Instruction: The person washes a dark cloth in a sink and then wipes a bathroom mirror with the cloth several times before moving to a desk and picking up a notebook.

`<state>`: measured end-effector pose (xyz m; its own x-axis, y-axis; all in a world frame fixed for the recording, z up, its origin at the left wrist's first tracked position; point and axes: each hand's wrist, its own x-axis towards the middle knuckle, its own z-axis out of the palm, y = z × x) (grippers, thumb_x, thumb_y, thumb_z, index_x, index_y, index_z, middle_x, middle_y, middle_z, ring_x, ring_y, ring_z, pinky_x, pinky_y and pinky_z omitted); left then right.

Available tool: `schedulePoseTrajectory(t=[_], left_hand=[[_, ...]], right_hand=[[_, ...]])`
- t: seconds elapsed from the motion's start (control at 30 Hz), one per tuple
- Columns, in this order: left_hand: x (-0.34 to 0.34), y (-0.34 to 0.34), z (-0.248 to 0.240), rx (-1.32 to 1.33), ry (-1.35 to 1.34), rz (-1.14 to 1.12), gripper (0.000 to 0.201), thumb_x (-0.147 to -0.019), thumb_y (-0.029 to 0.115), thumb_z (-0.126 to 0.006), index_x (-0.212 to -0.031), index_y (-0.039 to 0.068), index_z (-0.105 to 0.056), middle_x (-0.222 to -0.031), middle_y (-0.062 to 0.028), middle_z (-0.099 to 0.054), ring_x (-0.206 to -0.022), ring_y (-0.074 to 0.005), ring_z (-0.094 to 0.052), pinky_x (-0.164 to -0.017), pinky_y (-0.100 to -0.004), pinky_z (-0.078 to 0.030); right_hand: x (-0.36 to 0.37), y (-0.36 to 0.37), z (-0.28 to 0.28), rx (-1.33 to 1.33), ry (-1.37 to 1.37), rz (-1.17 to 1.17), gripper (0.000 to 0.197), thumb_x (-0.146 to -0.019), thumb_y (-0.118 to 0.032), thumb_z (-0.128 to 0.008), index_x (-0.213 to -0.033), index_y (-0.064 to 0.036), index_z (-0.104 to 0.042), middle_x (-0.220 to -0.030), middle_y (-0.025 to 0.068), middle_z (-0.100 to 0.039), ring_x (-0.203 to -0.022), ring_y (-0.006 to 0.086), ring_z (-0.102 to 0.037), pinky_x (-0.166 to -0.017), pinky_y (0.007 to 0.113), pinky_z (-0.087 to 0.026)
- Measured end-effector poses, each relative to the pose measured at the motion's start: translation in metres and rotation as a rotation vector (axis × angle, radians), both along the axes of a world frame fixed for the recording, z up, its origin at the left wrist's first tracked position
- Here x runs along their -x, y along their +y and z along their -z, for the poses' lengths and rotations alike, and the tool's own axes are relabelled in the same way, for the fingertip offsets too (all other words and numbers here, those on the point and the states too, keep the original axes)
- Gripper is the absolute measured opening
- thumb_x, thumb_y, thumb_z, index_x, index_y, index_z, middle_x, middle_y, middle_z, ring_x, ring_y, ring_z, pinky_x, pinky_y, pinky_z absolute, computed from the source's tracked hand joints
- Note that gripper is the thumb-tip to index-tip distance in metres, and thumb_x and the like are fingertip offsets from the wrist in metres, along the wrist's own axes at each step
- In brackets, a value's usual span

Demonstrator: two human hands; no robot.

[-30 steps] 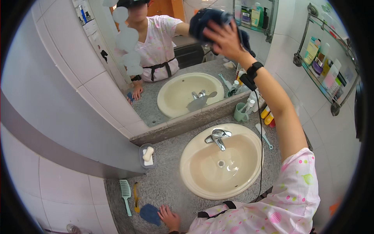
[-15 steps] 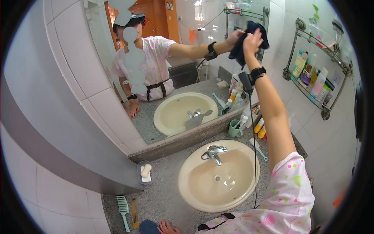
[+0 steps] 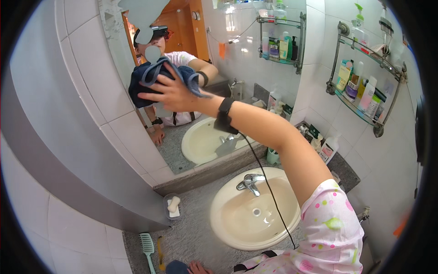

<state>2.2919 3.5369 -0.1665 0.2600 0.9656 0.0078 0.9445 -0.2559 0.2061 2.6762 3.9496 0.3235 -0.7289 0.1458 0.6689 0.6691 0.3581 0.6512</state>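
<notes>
A dark blue cloth point(image 3: 141, 82) with lighter blue edging is bunched under my right hand point(image 3: 171, 91). The fingers are spread over it and hold it against the left part of the wall mirror point(image 3: 246, 55). Its far side is hidden, and one edge hangs loose by my wrist. At the bottom of the view my left hand point(image 3: 200, 268) lies flat on the grey counter point(image 3: 191, 237), fingers apart and nothing held. A rounded blue thing point(image 3: 177, 267), only partly in view, is beside it. Grey irregular patches mark the mirror's upper left.
The cream basin point(image 3: 223, 219) with a chrome tap point(image 3: 251, 182) sits below my arm, and a black cable hangs across it. Left are a soap dish point(image 3: 172, 206) and green hairbrush point(image 3: 147, 249). A green cup point(image 3: 272, 156) and glass shelves point(image 3: 365, 102) with bottles are at right.
My right hand has swept the cloth from the mirror's upper right to its left side, uncovering the reflected shelves. My left hand stays on the counter.
</notes>
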Motion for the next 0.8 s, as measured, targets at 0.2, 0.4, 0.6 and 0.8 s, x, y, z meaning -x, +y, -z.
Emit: schedulePoseTrajectory(t=[0.2, 0.4, 0.6, 0.8], left_hand=[[-0.002, -0.010, 0.017, -0.012, -0.022, -0.049, 0.058, -0.078, 0.031, -0.058, -0.130, 0.005, -0.052, -0.141, -0.0196, -0.043, -0.134, -0.0377, -0.035, -0.111, -0.0567, -0.022], [-0.003, -0.023, 0.014, -0.138, -0.107, -0.089, 0.052, -0.079, 0.023, -0.059, -0.126, 0.002, -0.053, -0.139, -0.0220, -0.044, -0.131, -0.0400, -0.036, -0.111, -0.0574, -0.022], [-0.007, 0.017, 0.027, -0.074, -0.062, 0.031, 0.058, -0.078, 0.019, -0.056, -0.132, 0.000, -0.047, -0.143, -0.0213, -0.040, -0.136, -0.0381, -0.031, -0.112, -0.0564, -0.020], [0.003, 0.003, 0.056, -0.180, 0.061, -0.023, 0.062, -0.073, 0.007, -0.054, -0.134, 0.001, -0.044, -0.145, -0.0176, -0.038, -0.138, -0.0323, -0.033, -0.113, -0.0519, -0.022]], right_hand=[[-0.095, -0.026, -0.016, -0.243, 0.211, 0.133, 0.063, -0.062, -0.024, -0.070, -0.124, -0.0303, -0.061, -0.132, 0.0037, -0.056, -0.118, 0.0264, -0.050, -0.107, 0.059, -0.020], [-0.252, -0.070, -0.014, -0.482, 0.798, 0.737, 0.069, -0.069, -0.022, -0.063, -0.136, -0.0220, -0.048, -0.141, 0.0060, -0.045, -0.116, 0.0343, -0.046, -0.090, 0.050, -0.043], [-0.395, -0.177, 0.011, 0.089, 1.429, 0.563, 0.044, -0.088, -0.032, -0.051, -0.120, -0.0022, -0.054, -0.109, 0.0288, -0.059, -0.102, 0.0434, -0.058, -0.087, 0.048, -0.047], [-0.224, -0.280, 0.090, 1.039, 2.276, -0.220, 0.021, -0.077, -0.021, -0.051, -0.083, -0.0016, -0.057, -0.079, 0.0157, -0.064, -0.067, 0.0304, -0.066, -0.071, 0.047, -0.054]])
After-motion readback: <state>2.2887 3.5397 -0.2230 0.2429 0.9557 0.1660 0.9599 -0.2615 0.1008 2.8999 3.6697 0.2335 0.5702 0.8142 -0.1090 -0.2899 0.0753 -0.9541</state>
